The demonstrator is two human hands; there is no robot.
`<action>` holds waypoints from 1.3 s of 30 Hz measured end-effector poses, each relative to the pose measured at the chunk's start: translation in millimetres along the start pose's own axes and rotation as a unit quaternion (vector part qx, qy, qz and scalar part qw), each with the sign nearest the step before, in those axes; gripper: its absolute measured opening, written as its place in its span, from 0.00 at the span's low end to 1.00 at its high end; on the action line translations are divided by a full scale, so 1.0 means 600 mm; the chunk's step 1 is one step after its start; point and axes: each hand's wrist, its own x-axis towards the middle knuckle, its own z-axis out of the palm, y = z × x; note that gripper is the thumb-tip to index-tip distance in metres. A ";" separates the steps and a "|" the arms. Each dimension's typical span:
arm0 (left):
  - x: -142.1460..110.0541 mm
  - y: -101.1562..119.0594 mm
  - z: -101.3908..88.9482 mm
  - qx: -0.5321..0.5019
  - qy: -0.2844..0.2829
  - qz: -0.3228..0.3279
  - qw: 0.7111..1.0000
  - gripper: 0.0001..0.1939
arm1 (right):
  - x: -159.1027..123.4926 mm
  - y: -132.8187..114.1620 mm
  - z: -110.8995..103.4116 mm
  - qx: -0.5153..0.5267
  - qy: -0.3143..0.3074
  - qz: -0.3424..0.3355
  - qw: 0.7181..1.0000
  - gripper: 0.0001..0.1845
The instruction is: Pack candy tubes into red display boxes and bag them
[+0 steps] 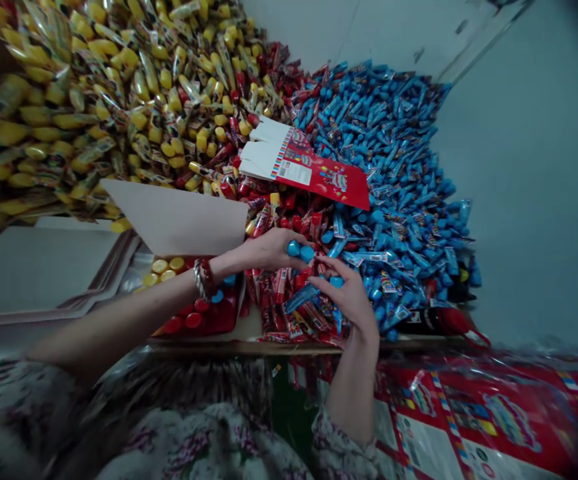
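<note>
My left hand [267, 250] is closed round a couple of blue-capped wrapped candy sticks [299, 251], held just above the red candy pile [279, 293]. My right hand [349, 297] meets it from the right, fingers pinched on another blue candy stick [303, 297]. Below my left wrist, with its bracelets, stands an open red carton [203, 313] with yellow, red and blue capped sticks upright in it, its white flap [179, 220] raised.
A big heap of yellow candies [93, 100] fills the left, a heap of blue ones [393, 167] the right. A flat folded red carton [309, 167] lies on top. Wrapped red flat cartons [469, 413] lie at the lower right. White trays [43, 280] are at the left.
</note>
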 end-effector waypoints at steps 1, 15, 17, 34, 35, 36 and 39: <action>-0.002 0.000 0.003 -0.001 0.003 -0.010 1.000 0.16 | 0.006 -0.007 0.013 -0.024 -0.009 -0.009 1.000 0.22; -0.095 0.018 -0.054 -0.114 0.109 -0.074 0.985 0.18 | 0.112 0.077 0.072 0.051 0.069 0.079 0.993 0.21; -0.148 0.029 -0.064 -0.141 0.148 -0.109 0.973 0.19 | 0.106 0.075 0.078 0.096 0.044 0.099 0.989 0.22; -0.410 0.025 0.064 0.183 0.084 -0.118 0.972 0.18 | 0.081 0.108 0.103 -0.088 0.077 0.116 0.986 0.21; -0.407 0.023 0.066 0.194 0.074 -0.110 0.972 0.19 | 0.082 0.106 0.104 -0.114 0.083 0.109 0.984 0.21; -0.402 0.020 0.069 0.209 0.074 -0.095 0.970 0.19 | 0.082 0.104 0.105 -0.129 0.085 0.107 0.982 0.21; -0.375 0.003 0.076 0.276 0.091 -0.033 0.956 0.19 | 0.081 0.096 0.107 -0.135 0.084 0.120 0.980 0.22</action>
